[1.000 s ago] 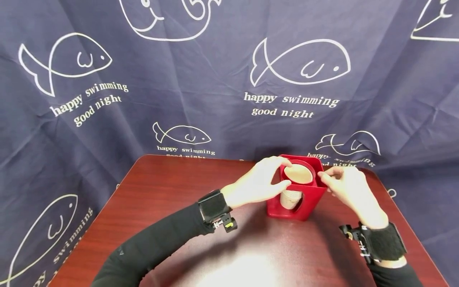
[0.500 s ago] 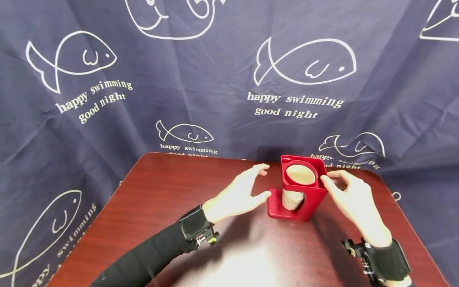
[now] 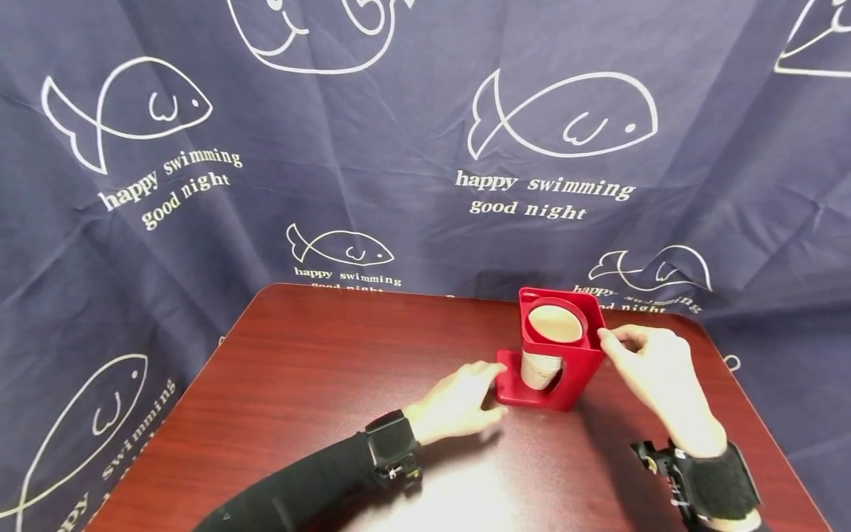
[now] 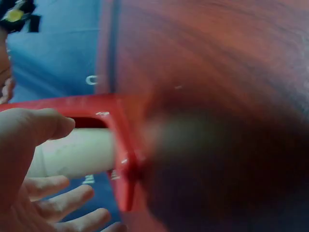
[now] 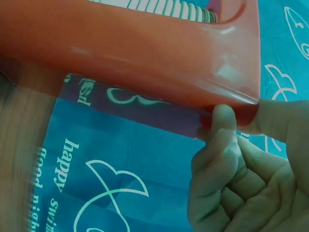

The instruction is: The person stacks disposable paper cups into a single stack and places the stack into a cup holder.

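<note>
Your left hand (image 3: 459, 403) has dropped to the red plastic cup holder's (image 3: 572, 355) base, fingers relaxed; your right hand (image 3: 654, 373) pinches its upper corner on the surface (image 3: 319, 384).

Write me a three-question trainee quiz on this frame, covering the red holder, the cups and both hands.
1. True or false: the right hand pinches the top edge of the red holder.
2. Where does the left hand lie? A) on top of the stack of paper cups B) low on the table, at the holder's base C) raised off the table against the backdrop
3. Fill in: the cups stand inside the holder, and their white side shows through an opening in its ____ wall.

Key: 1 true, thumb and fingers close on the upper right corner. 2 B, its fingers are relaxed and grip nothing. 3 front.
</note>
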A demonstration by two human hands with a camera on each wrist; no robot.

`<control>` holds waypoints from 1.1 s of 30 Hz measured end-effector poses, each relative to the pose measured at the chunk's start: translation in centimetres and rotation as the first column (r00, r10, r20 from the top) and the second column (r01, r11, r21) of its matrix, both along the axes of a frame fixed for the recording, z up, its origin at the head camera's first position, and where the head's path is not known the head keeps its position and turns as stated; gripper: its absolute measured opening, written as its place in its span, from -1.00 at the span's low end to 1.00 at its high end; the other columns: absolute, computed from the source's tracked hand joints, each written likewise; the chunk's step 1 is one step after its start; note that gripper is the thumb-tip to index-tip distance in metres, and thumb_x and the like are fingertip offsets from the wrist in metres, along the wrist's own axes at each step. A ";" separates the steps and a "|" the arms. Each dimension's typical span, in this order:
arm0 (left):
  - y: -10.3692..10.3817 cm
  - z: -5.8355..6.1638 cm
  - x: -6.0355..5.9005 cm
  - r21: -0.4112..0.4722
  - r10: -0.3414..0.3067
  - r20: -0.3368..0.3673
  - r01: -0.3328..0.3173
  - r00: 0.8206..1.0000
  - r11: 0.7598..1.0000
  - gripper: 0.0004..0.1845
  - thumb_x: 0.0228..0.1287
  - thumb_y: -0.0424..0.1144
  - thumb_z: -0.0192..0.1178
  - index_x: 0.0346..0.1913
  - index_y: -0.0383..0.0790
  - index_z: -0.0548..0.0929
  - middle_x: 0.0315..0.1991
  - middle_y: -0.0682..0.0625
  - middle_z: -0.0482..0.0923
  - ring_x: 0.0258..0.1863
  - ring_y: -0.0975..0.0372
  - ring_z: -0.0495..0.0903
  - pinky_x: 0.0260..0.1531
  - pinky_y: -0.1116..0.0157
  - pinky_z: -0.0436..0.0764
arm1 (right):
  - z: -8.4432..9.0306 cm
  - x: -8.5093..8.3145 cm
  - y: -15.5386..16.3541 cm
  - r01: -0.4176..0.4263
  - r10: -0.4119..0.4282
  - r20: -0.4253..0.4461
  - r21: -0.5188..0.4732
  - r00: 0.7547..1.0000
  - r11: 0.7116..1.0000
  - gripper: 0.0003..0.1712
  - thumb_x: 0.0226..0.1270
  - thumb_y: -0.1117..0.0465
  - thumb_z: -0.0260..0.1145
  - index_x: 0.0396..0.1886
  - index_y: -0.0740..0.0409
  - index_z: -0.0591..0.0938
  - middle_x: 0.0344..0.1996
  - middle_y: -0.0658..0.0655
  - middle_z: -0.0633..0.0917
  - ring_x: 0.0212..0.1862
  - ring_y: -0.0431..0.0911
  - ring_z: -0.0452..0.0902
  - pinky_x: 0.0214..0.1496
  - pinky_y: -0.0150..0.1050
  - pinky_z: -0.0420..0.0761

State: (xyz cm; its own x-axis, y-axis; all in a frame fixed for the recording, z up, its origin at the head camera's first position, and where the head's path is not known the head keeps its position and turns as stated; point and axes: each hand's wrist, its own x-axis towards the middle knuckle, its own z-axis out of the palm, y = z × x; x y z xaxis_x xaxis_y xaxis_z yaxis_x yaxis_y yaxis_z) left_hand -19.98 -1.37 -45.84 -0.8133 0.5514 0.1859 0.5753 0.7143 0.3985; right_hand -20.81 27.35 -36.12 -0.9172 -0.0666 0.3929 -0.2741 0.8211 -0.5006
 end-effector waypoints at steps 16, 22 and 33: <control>2.6 -2.4 -1.2 -0.175 0.011 -0.195 -0.046 0.981 0.984 -0.82 0.21 -0.04 0.46 -0.20 -0.02 0.82 -0.10 0.07 0.69 -0.22 0.25 0.68 -0.20 0.41 0.67 | 0.5 -0.1 0.0 -0.004 0.003 0.087 0.001 0.996 1.000 -0.68 0.46 0.04 0.28 -0.30 0.13 0.83 -0.61 -0.04 0.75 -0.53 -0.21 0.54 -0.48 -0.27 0.44; 2.6 -2.4 -1.6 -0.200 -0.080 -0.259 0.028 0.963 0.979 -0.94 0.27 -0.17 0.46 -0.25 -0.04 0.83 -0.18 0.08 0.68 -0.20 0.30 0.67 -0.05 0.46 0.64 | 1.0 -0.2 -0.1 -0.003 0.001 0.102 0.019 0.995 1.000 -0.70 0.44 0.08 0.28 -0.27 0.16 0.84 -0.63 -0.03 0.76 -0.54 -0.18 0.58 -0.50 -0.27 0.44; 2.4 -2.5 -2.1 -0.173 -0.108 -0.224 0.070 0.969 0.982 -0.92 0.27 -0.18 0.47 -0.22 -0.06 0.85 -0.24 0.10 0.66 -0.20 0.35 0.65 -0.06 0.54 0.61 | 1.0 -0.5 0.1 -0.012 0.009 0.133 0.021 0.991 1.000 -0.69 0.45 0.08 0.28 -0.28 0.19 0.82 -0.63 -0.02 0.75 -0.57 -0.18 0.56 -0.50 -0.28 0.46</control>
State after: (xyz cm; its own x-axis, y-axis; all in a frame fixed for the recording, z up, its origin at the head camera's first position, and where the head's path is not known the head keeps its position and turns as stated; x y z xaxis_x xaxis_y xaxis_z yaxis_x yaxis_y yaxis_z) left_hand -22.11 1.07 -48.32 -0.7050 0.6580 0.2647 0.7021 0.7002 0.1295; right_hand -21.29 27.48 -35.12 -0.9602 -0.0840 0.2664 -0.2155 0.8293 -0.5155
